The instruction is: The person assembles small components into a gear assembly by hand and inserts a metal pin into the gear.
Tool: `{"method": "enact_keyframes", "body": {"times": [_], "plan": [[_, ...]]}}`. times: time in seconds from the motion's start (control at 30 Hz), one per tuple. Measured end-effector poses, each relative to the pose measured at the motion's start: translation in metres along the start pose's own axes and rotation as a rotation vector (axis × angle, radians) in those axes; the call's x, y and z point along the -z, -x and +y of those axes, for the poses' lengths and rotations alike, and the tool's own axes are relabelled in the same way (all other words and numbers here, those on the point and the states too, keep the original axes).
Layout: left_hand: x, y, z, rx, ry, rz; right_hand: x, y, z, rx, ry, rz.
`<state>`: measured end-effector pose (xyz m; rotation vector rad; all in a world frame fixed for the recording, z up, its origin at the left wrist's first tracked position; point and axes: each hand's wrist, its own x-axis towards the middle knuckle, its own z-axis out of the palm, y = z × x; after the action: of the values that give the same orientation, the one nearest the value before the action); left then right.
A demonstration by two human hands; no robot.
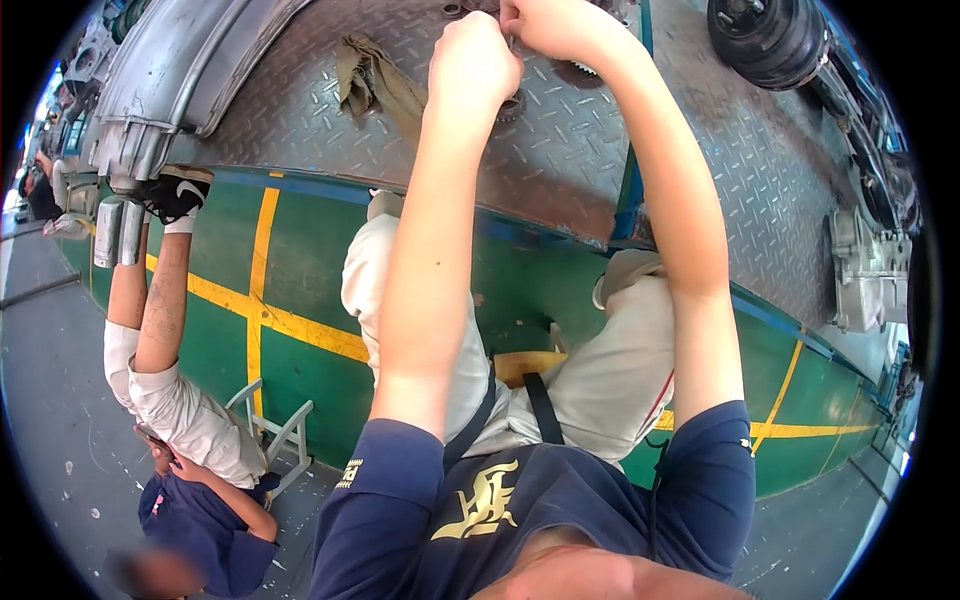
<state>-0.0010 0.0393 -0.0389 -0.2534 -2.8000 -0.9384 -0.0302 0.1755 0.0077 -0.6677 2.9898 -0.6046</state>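
Nearer the left grip (475,62)

See it and the right grip (548,27) curled together; cannot tell whether clamped on anything. Find the small round part (511,108) on the desk (565,160), just bodyward of the left grip.

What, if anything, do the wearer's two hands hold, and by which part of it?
It cannot be told: the left hand and right hand come together near the picture's top edge, hiding whatever may be between them.

Bright; strong fisheye curvature; black corners; far left seemingly soft
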Motion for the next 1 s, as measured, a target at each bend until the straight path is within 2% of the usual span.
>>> {"method": "enact_keyframes", "body": {"times": [0.1, 0.23, 0.33, 0.43, 0.53, 0.73, 0.83, 0.93, 1.0], "plan": [[0.010, 0.003, 0.005, 0.006, 0.009, 0.008, 0.014, 0.009, -0.004, -0.030, -0.078, 0.012], [0.022, 0.003, 0.009, -0.022, 0.085, -0.077, 0.033, 0.015, -0.024, -0.209, 0.051, -0.089], [0.028, 0.003, 0.011, -0.044, 0.144, -0.153, 0.027, 0.017, -0.018, -0.124, 0.190, -0.019], [0.026, 0.004, 0.006, -0.147, 0.168, -0.125, 0.028, 0.025, -0.019, -0.104, 0.231, -0.070], [0.031, 0.006, 0.010, -0.171, 0.096, -0.334, 0.023, 0.034, -0.017, 0.017, 0.365, -0.060], [0.036, 0.012, 0.011, -0.116, 0.242, -0.450, 0.040, 0.054, -0.052, -0.081, 0.296, -0.222], [0.043, 0.014, 0.001, -0.070, 0.372, -0.519, 0.037, 0.061, -0.065, 0.003, 0.283, -0.127], [0.054, 0.013, -0.012, -0.110, 0.532, -0.592, 0.041, 0.065, -0.085, -0.020, 0.153, -0.166], [0.059, 0.014, -0.018, -0.098, 0.542, -0.566, 0.039, 0.063, -0.088, 0.080, 0.116, -0.139]]}}
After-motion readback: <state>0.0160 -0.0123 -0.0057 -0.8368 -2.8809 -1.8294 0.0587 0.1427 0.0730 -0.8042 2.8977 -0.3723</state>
